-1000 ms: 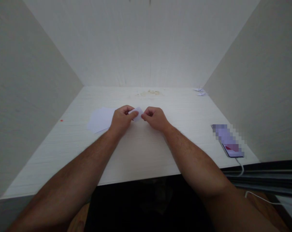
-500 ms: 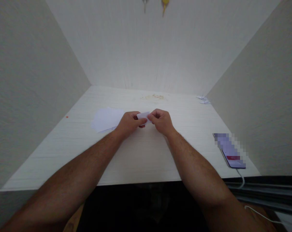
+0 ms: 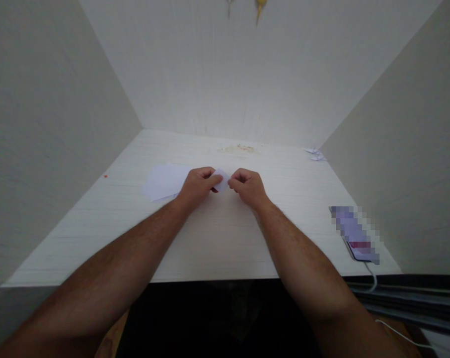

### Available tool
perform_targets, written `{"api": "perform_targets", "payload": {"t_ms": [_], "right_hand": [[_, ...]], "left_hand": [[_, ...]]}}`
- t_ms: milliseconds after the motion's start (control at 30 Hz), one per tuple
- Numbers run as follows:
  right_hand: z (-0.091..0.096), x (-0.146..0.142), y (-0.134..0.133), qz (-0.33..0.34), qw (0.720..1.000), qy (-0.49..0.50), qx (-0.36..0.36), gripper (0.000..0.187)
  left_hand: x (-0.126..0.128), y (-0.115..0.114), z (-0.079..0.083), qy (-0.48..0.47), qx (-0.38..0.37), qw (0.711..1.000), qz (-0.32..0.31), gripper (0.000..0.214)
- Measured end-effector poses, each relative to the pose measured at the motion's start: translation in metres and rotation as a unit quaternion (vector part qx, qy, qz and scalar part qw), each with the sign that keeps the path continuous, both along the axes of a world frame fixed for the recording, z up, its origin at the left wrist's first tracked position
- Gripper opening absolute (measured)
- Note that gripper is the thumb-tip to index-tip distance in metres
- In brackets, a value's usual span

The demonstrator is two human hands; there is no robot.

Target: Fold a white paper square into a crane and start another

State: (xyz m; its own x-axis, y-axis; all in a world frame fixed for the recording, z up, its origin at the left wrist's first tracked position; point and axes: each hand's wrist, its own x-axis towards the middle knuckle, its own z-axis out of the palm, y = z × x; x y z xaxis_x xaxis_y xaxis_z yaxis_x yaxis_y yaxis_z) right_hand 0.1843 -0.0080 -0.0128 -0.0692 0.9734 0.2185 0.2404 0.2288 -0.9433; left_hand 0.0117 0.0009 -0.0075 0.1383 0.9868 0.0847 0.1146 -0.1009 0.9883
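A small folded piece of white paper point(image 3: 222, 179) is held just above the white table point(image 3: 217, 238), near its middle. My left hand point(image 3: 197, 187) pinches its left side with fingers curled. My right hand point(image 3: 248, 187) pinches its right side, fingers closed too. Most of the paper is hidden between the two hands. A small stack of white paper sheets point(image 3: 164, 181) lies flat on the table just left of my left hand.
A phone point(image 3: 355, 233) with a white cable lies near the table's right front edge. Small folded paper bits point(image 3: 315, 154) sit in the far right corner, and a yellowish stain point(image 3: 239, 148) marks the back. Walls enclose the table on three sides.
Both hands keep their pinch on the folded paper, which has turned a little between the fingers. The view tilted upward, so two hanging things now show at the top edge.
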Motion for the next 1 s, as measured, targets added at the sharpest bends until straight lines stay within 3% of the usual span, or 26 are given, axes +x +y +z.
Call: {"api": "perform_targets", "payload": {"t_ms": [433,567,767,1000], "right_hand": [[-0.0008,-0.0032,-0.0002,0.026,0.999,-0.026,-0.022,0.013],[-0.0039,-0.0022,0.0026,0.032,0.999,0.020,-0.018,0.019],[-0.0038,0.0019,0.0065,-0.018,0.998,0.062,-0.027,0.020],[-0.0024,0.0013,0.0062,-0.029,0.995,0.092,-0.018,0.018]], "left_hand": [[0.0021,0.0001,0.0021,0.009,0.048,0.997,0.051,0.021],[0.0031,-0.0002,-0.0016,-0.060,0.008,0.998,0.007,0.030],[0.0063,-0.0009,-0.0011,-0.160,-0.091,0.982,-0.033,0.040],[0.0028,-0.0013,0.0029,-0.205,-0.074,0.973,-0.073,0.027]]}}
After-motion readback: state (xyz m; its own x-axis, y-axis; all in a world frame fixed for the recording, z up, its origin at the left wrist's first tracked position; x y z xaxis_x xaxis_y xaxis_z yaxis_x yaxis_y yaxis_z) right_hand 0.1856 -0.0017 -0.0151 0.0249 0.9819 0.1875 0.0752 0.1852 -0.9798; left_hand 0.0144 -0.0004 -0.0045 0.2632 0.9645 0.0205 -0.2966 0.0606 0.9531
